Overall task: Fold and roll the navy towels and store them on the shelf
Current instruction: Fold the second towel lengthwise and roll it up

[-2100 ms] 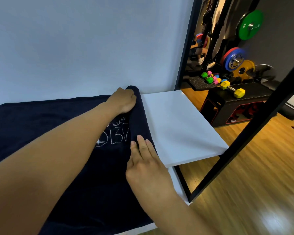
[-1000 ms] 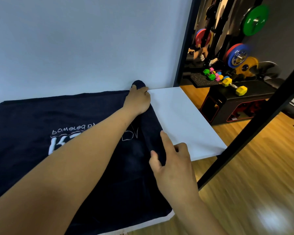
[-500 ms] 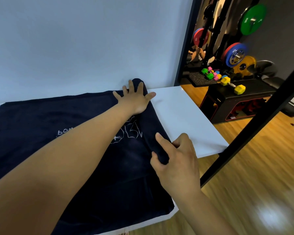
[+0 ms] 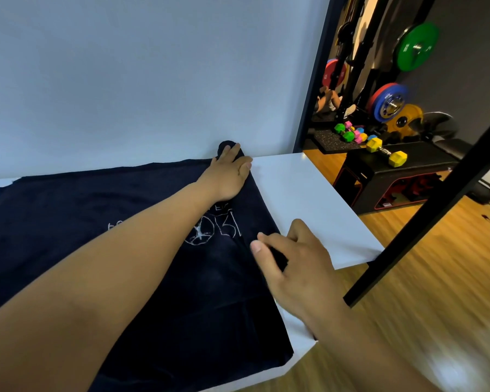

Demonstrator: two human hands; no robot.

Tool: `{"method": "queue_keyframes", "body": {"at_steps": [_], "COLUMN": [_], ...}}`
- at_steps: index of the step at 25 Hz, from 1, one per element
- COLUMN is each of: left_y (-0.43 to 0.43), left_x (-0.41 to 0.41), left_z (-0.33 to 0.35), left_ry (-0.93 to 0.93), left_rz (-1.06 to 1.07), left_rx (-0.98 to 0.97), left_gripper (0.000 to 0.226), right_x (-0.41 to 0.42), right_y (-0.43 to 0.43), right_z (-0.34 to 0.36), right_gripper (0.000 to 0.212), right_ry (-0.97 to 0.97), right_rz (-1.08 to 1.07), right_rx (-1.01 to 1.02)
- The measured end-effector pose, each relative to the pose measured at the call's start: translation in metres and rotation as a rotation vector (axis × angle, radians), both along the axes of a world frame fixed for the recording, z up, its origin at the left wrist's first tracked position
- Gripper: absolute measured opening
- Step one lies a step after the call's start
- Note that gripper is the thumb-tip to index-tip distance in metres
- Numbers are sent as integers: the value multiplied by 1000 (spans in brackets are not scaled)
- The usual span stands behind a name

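Note:
A navy towel (image 4: 119,210) with white lettering lies spread on the white shelf board (image 4: 309,199). Its right edge is rolled into a narrow roll that runs from the wall toward me. My left hand (image 4: 228,176) lies on the far end of that roll by the wall, fingers stretched over it and thumb on its right side. My right hand (image 4: 292,261) grips the roll nearer to me, thumb on the left side and fingers curled round the right. My left forearm crosses over the towel and hides part of the lettering.
A grey wall (image 4: 153,80) stands right behind the board. A black frame bar (image 4: 436,199) slants across the right front. Beyond it are wooden floor, coloured dumbbells (image 4: 386,154) on a black bench, and weight plates (image 4: 416,46) on a rack.
My left hand's spread fingers have drawn together over the roll's far end. My right hand has closed more round the roll near me. The view shifted slightly.

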State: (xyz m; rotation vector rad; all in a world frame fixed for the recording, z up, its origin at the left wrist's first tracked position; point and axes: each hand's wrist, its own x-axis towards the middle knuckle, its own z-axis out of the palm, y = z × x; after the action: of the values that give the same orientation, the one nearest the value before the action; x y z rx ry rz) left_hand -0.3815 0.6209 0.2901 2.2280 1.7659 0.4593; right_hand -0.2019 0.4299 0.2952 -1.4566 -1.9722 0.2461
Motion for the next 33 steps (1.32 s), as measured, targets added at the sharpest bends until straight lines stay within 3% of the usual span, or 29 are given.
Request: {"method": "queue_keyframes", "body": {"at_steps": [3, 7, 9, 15, 20, 23, 25, 30, 33], "left_y": [1, -5, -7, -21, -13, -13, -15, -17, -14], "left_x": [-3, -6, -10, -25, -12, 1, 0, -2, 6], "left_z": [-7, -10, -8, 11, 47, 47, 42, 26, 25], "left_ry": [-89, -109, -121, -105, 51, 42, -58, -317, -322], "left_rz": [27, 35, 40, 27, 281, 380, 424, 511, 495], "left_rx": [29, 35, 19, 12, -42, -108, -92, 55, 84], "left_gripper": [46, 48, 48, 46, 45, 52, 51, 30, 26], "right_x": [0, -7, -12, -40, -57, -64, -61, -47, -41], "right_y": [3, -3, -6, -15, -21, -23, -17, -18, -16], "right_z": [7, 3, 9, 10, 5, 8, 3, 6, 5], "right_gripper": [23, 57, 61, 65, 76, 68, 62, 44, 50], "right_ry": [116, -124, -188, -391, -506, -594, -514, 7, 1], "right_rz": [-27, -126, -122, -177, -81, -35, 19, 51, 62], "right_rx": [-170, -252, -300, -116, 20, 111, 129, -165, -209]}}
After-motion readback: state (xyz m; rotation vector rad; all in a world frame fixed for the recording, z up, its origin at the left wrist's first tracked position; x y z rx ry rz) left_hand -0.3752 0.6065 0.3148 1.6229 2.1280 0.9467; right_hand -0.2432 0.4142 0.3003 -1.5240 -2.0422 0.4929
